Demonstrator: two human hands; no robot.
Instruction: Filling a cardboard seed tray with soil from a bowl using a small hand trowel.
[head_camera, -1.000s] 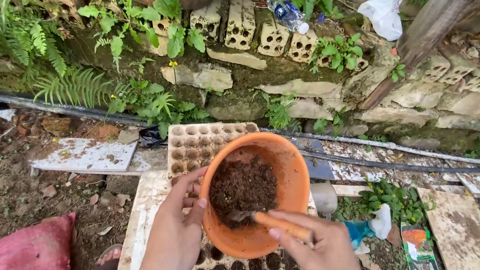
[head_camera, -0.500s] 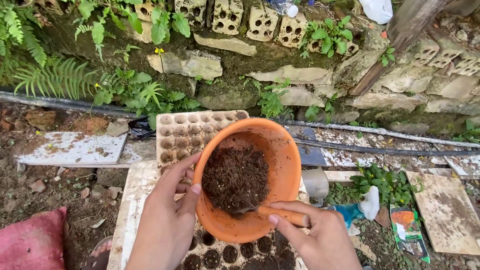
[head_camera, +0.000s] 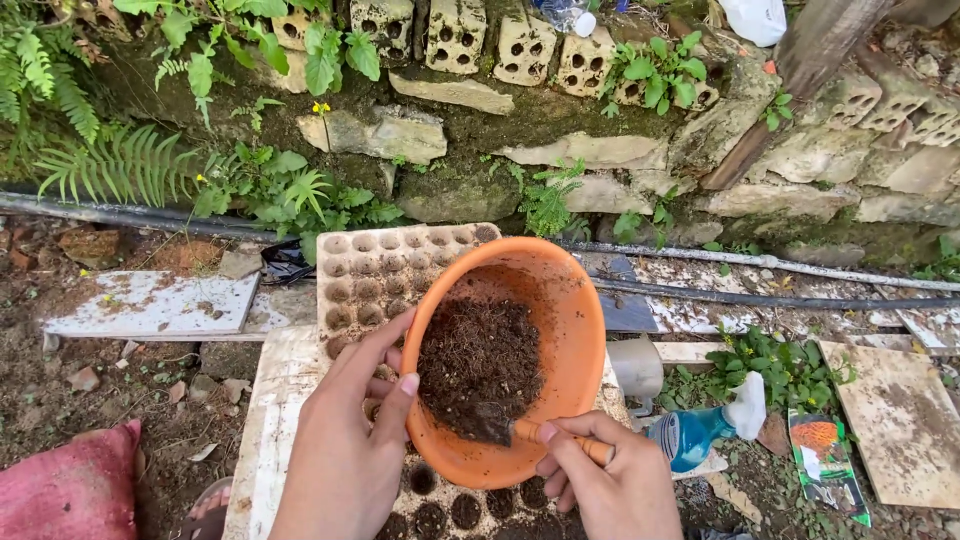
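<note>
Soil (head_camera: 480, 365) is kept in an orange bowl (head_camera: 560, 300), which is tipped toward the person so the dark dirt slides to the low side. The bowl is gripped at its rim by the left hand (head_camera: 350, 450), with the thumb pressed over the edge and the fingers spread along the outside, so it is not dropped. A small trowel (head_camera: 525, 430) with an orange handle is pinched tightly in the closed right hand (head_camera: 610, 490), and its dark blade is pushed into the soil at the bottom of the bowl. Just under both hands a seed tray (head_camera: 380, 280) with many round cups is laid flat on a pale board (head_camera: 270, 400). The cups close to the hands are filled with dark soil, and the cups farther away look light and dry. To the right of the right hand a blue spray bottle (head_camera: 700, 435) is left on the ground, with a seed packet (head_camera: 825, 455) beside it. Beyond the bowl a mossy stone wall (head_camera: 600, 190) with ferns (head_camera: 120, 165) is seen, and black pipes (head_camera: 780, 298) are laid along its foot. To the left of the left hand a red sack (head_camera: 70, 495) is set on bare dirt.
</note>
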